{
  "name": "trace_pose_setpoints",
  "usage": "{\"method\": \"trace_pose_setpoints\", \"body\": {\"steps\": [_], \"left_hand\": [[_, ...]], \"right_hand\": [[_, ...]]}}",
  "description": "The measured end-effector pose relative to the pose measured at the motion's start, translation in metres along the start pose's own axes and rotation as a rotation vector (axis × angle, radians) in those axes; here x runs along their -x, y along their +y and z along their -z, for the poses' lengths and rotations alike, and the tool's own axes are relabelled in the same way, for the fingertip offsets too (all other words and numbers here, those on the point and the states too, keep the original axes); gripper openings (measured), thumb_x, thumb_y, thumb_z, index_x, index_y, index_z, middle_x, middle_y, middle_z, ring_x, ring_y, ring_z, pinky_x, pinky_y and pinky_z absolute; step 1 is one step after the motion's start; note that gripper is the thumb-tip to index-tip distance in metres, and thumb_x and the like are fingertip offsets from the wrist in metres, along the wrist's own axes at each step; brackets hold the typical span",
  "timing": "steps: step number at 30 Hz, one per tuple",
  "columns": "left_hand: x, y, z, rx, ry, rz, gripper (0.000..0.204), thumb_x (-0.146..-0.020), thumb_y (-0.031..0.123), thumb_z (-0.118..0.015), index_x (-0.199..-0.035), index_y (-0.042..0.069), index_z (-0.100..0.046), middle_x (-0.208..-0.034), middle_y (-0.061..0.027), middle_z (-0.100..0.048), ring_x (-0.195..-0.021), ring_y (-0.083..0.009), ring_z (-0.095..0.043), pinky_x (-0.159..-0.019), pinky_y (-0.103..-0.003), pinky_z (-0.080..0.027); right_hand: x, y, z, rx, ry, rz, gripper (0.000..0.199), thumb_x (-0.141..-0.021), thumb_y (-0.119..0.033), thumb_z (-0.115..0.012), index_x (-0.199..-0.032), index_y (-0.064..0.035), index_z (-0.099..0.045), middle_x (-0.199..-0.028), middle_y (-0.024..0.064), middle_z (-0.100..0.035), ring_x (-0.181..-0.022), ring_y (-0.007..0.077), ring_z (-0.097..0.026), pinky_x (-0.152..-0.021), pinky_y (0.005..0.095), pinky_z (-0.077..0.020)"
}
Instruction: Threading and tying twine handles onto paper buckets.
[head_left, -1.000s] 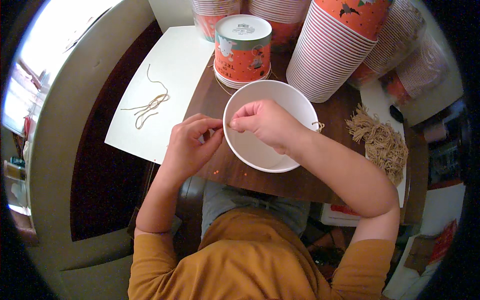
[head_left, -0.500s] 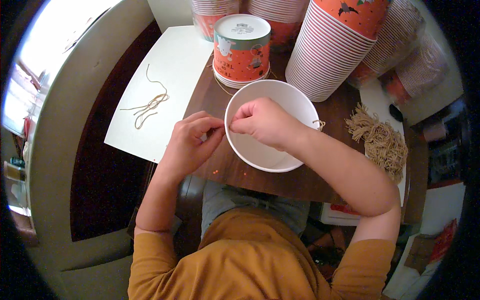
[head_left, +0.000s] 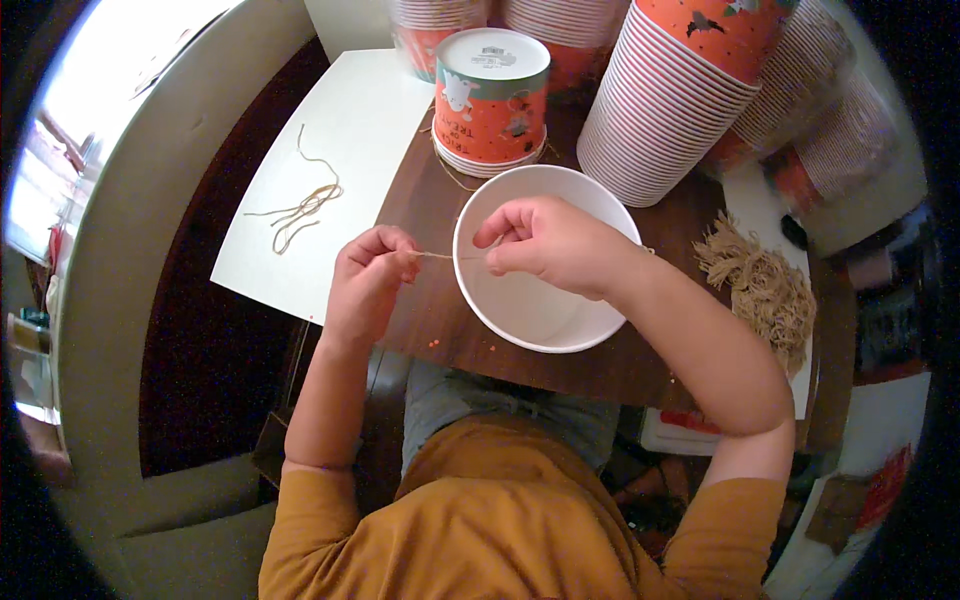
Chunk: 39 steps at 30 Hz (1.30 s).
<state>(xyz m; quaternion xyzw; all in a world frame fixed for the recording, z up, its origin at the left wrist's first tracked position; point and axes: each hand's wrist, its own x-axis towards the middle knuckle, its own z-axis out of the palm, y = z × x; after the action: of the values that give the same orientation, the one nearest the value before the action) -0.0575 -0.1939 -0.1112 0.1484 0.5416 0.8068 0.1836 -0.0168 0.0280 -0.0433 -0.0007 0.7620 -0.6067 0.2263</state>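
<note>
A white paper bucket stands mouth up in front of me on the brown table. Outside its left rim, my left hand pinches a thin tan string between thumb and fingers. The string runs taut through the bucket's left wall. Over the mouth is my right hand, its fingers curled and its fingertips at the string's inner end. On the right side of the rim a bit of the same kind of string shows, mostly behind my right wrist.
An upside-down orange and green bucket stands behind. A tall leaning stack of buckets rises at back right. Loose strings lie on a white board at left. A bundle of tan strings lies at right.
My left hand has drawn back leftward from the rim, and a length of string now shows stretched. My right hand has shifted slightly right, its fingers less bunched.
</note>
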Motion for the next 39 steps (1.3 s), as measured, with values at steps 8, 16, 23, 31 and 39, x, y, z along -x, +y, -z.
{"method": "trace_pose_setpoints", "body": {"steps": [8, 16, 23, 31, 39], "left_hand": [[0.013, 0.022, -0.017, 0.18, -0.133, -0.115, 0.005, -0.083, 0.003, -0.053, -0.082, 0.001, -0.058, -0.091, -0.0093, -0.058, -0.079, -0.0117, -0.054, -0.074, -0.023, -0.043], [0.017, 0.029, -0.049, -0.164, -0.131, -0.066, 0.011, -0.095, 0.012, -0.051, -0.099, 0.002, -0.052, -0.076, -0.0013, -0.057, -0.064, -0.0062, -0.053, -0.057, -0.02, -0.044], [0.009, 0.029, -0.048, -0.242, 0.023, -0.075, 0.013, -0.092, 0.012, -0.057, -0.098, 0.001, -0.054, -0.07, -0.001, -0.058, -0.057, -0.0048, -0.051, -0.049, -0.019, -0.041], [0.008, 0.035, -0.054, -0.223, 0.0, -0.111, 0.036, -0.093, 0.01, -0.055, -0.122, 0.001, -0.038, -0.068, -0.0012, -0.057, -0.056, -0.0049, -0.05, -0.049, -0.018, -0.039], [0.009, 0.039, -0.052, -0.219, -0.119, -0.107, 0.041, -0.096, 0.012, -0.044, -0.135, 0.005, -0.031, -0.068, -0.0009, -0.053, -0.057, -0.006, -0.047, -0.052, -0.021, -0.04]], "right_hand": [[0.045, -0.031, -0.025, 0.472, 0.131, 0.275, 0.028, -0.08, -0.007, -0.06, -0.106, -0.0018, -0.057, -0.07, 0.0041, -0.057, -0.06, 0.0105, -0.054, -0.059, 0.0257, -0.0441], [0.051, -0.02, -0.047, 0.668, 0.348, 0.51, 0.026, -0.079, -0.013, -0.064, -0.1, -0.0032, -0.053, -0.072, 0.014, -0.06, -0.066, 0.031, -0.06, -0.06, 0.0397, -0.0477], [0.018, -0.016, -0.04, 0.318, 0.355, 0.36, 0.024, -0.076, -0.02, -0.069, -0.085, -0.0013, -0.057, -0.07, 0.0128, -0.062, -0.063, 0.023, -0.062, -0.059, 0.0359, -0.049], [0.004, -0.008, -0.037, -0.26, 0.042, 0.305, 0.015, -0.086, -0.012, -0.063, -0.095, -0.0005, -0.06, -0.079, 0.0023, -0.061, -0.07, 0.0067, -0.056, -0.062, 0.0203, -0.045], [0.011, -0.01, -0.036, -0.244, 0.192, 0.26, 0.011, -0.088, -0.015, -0.06, -0.09, -0.0047, -0.061, -0.072, -0.001, -0.058, -0.061, 0.0036, -0.05, -0.053, 0.0172, -0.0387]]}}
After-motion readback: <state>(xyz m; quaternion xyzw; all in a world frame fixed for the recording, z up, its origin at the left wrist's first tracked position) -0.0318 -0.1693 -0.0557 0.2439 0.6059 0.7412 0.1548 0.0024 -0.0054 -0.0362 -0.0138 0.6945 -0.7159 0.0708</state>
